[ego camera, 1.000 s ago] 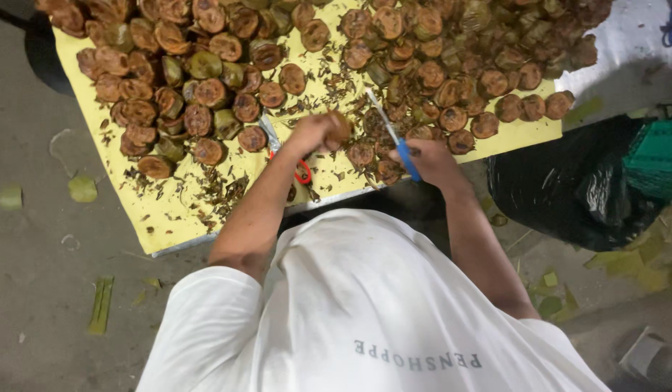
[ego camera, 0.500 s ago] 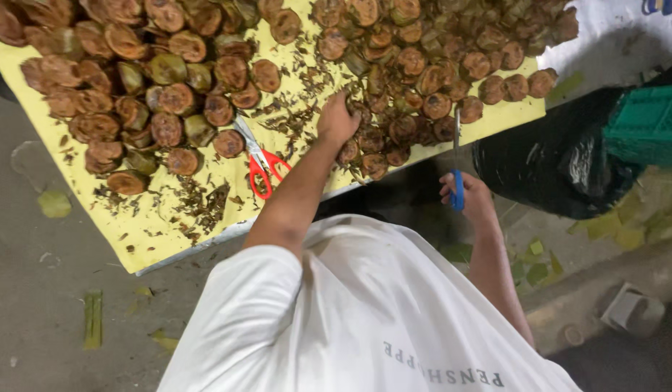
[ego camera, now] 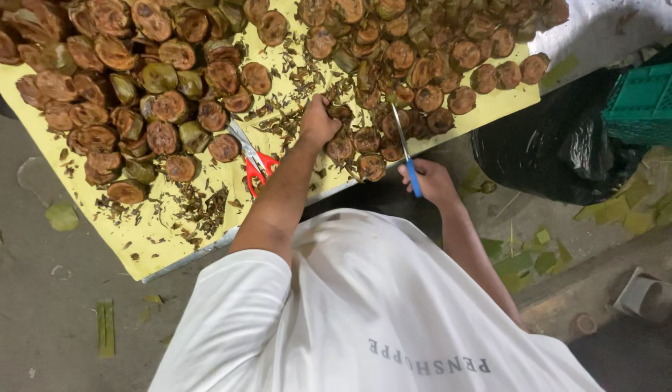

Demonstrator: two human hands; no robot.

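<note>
My left hand reaches out over the yellow table. Its fingers are curled around a brown round leaf-wrapped piece at the edge of the big pile. My right hand hangs just off the table's near edge. It grips blue-handled scissors whose blades point up into the pile. Red-handled scissors lie flat on the table beside my left forearm, held by no one. My white shirt fills the bottom of the view.
Dry leaf trimmings litter the table. A black plastic bag and a green crate stand on the right. Green leaf scraps lie on the concrete floor, and a small white cup sits at the lower right.
My left hand moved from beside the red scissors up to the pile and closed on a piece. My right hand drew back off the table edge with the blue scissors.
</note>
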